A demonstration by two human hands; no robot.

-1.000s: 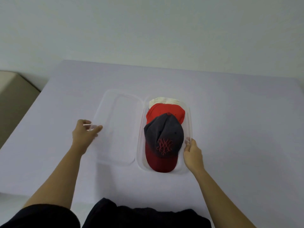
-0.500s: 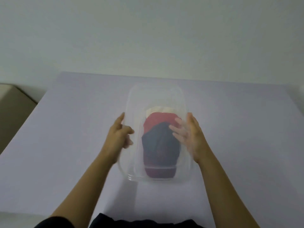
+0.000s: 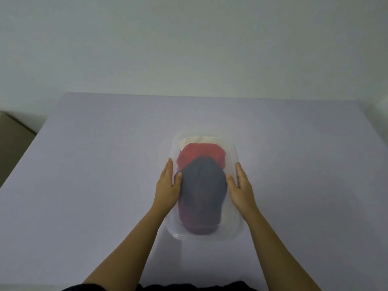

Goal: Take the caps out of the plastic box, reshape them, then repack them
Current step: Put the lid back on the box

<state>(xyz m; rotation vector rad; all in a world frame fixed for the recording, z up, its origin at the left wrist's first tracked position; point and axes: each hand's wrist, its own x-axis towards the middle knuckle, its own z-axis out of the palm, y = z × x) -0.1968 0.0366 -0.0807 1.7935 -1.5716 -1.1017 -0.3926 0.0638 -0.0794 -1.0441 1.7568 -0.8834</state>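
The person wears black clothing (image 3: 189,288), a dark strip at the table's (image 3: 84,164) near edge. The left forearm (image 3: 134,248) and right forearm (image 3: 270,248) are bare.

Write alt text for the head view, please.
The left hand and right hand press flat on a closed clear plastic box on a lilac table. Inside lie a grey cap, red cap and cream cap.
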